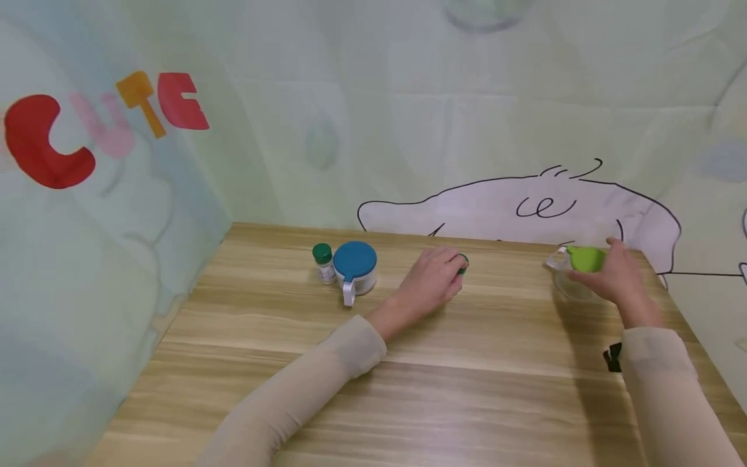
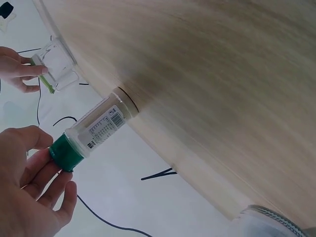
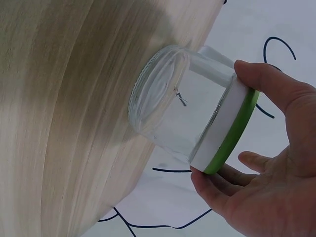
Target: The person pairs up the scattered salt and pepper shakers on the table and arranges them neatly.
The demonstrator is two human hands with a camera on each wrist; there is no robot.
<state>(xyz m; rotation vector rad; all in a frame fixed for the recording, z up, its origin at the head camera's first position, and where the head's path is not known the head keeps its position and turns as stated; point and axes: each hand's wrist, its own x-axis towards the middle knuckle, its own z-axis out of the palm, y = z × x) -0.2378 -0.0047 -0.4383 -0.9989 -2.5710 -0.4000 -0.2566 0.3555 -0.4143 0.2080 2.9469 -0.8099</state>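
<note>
My left hand (image 1: 428, 279) holds a small clear spice bottle by its green cap (image 1: 463, 263), thumb on one side and fingers on the other. In the left wrist view the spice bottle (image 2: 101, 126) shows a white label with a barcode, its base at the wooden table. At the far right, my right hand (image 1: 618, 279) grips a clear glass jar (image 3: 173, 108) by its white-and-green lid (image 3: 229, 131), thumb and fingers on opposite sides of the rim. The jar looks empty and its base is at the table; a white handle (image 1: 557, 259) points left.
Left of my left hand stand a blue-lidded jar (image 1: 355, 258) with a white handle and, beside it, another green-capped spice bottle (image 1: 324, 267). A small black object (image 1: 612, 358) shows by my right sleeve. A printed cloth backdrop (image 1: 292, 130) rises behind the wooden table (image 1: 467, 402).
</note>
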